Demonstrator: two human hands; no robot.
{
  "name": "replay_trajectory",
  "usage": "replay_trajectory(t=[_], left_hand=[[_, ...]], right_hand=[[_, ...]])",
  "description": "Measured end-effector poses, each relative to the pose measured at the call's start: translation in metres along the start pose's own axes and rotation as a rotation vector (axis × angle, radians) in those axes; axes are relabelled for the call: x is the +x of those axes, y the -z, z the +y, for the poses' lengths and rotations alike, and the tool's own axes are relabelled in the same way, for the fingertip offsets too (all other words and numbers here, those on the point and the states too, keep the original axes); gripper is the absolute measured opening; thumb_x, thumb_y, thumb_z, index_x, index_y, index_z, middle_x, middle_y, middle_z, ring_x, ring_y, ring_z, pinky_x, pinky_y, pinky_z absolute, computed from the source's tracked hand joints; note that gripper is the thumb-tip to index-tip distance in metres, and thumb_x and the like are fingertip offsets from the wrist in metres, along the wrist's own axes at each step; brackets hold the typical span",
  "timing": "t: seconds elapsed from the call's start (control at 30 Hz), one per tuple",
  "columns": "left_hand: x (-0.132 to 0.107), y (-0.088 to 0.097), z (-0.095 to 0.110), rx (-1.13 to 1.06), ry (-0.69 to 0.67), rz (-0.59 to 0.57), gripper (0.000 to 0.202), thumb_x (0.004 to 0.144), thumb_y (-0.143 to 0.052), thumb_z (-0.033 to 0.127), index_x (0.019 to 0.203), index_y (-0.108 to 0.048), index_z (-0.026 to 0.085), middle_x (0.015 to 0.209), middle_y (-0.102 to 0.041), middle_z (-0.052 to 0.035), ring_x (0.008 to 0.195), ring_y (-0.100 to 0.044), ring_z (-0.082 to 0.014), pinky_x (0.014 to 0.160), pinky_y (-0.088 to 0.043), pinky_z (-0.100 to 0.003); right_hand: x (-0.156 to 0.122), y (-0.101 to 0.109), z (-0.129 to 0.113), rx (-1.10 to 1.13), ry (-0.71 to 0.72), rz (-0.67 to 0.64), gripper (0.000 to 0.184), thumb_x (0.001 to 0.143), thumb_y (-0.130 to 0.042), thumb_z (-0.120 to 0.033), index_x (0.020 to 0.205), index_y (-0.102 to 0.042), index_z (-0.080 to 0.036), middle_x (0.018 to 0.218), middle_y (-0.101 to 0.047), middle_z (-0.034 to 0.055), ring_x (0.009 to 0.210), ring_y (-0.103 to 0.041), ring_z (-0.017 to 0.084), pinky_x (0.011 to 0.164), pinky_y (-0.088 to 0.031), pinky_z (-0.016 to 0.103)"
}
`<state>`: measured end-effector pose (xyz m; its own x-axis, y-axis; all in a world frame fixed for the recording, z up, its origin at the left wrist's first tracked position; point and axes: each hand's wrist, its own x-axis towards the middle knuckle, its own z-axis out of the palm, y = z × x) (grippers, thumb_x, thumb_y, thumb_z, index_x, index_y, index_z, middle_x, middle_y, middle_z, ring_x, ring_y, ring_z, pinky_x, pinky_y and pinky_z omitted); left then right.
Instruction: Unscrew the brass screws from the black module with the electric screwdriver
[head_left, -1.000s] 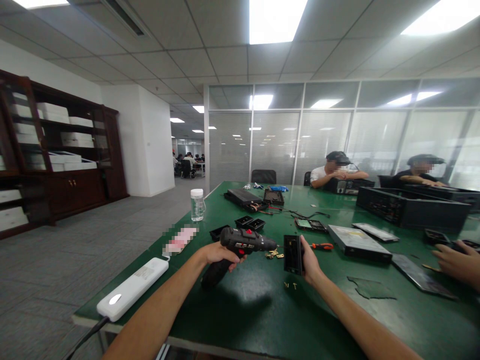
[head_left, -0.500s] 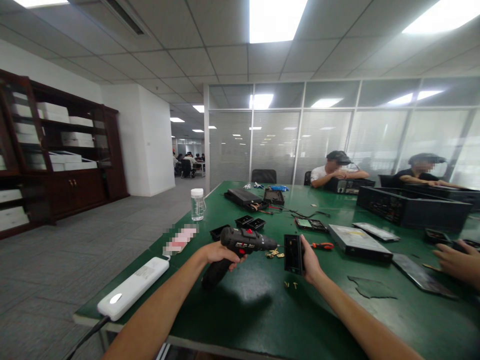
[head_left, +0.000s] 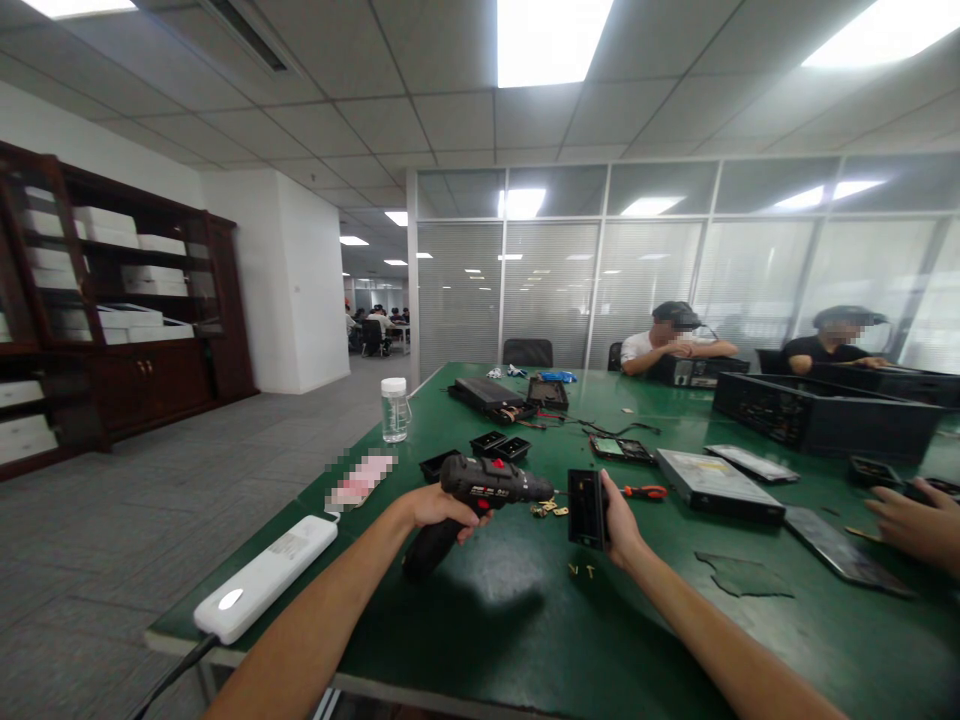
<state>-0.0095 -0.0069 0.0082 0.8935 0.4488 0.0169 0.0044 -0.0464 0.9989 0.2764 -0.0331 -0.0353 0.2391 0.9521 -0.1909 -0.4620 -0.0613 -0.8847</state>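
Left hand (head_left: 433, 506) clamps drill (head_left: 491, 484), right hand (head_left: 619, 520) clamps black part (head_left: 584, 508), well inside table (head_left: 517, 640) edge.

The left hand (head_left: 439, 506) gripped a black cordless screwdriver (head_left: 480, 492), its tip aimed at a small black panel (head_left: 586, 508) that the right hand (head_left: 619, 522) held upright on the green table (head_left: 525, 620). Loose brass screws (head_left: 582, 570) lay just below the panel; a red-handled screwdriver (head_left: 643, 492) lay just right of it.
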Motion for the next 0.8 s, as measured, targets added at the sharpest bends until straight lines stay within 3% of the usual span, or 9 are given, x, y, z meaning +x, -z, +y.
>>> replay_trajectory(t=[0.8], left_hand=[[0.0007,0.0007,-0.0027,0.012,-0.026,0.005,0.034,0.062,-0.062,0.022,0.092,-0.053,0.008,0.079,-0.05,-0.0056,0.052,-0.048,-0.0086,0.051,-0.042,-0.025]], right_hand=[[0.0008,0.0009,0.0006,0.004,0.003,-0.018,0.041,0.065,-0.048,-0.057,0.07,-0.057,-0.018,0.052,-0.058,0.0018,0.047,-0.055,0.018,0.048,-0.044,0.031]])
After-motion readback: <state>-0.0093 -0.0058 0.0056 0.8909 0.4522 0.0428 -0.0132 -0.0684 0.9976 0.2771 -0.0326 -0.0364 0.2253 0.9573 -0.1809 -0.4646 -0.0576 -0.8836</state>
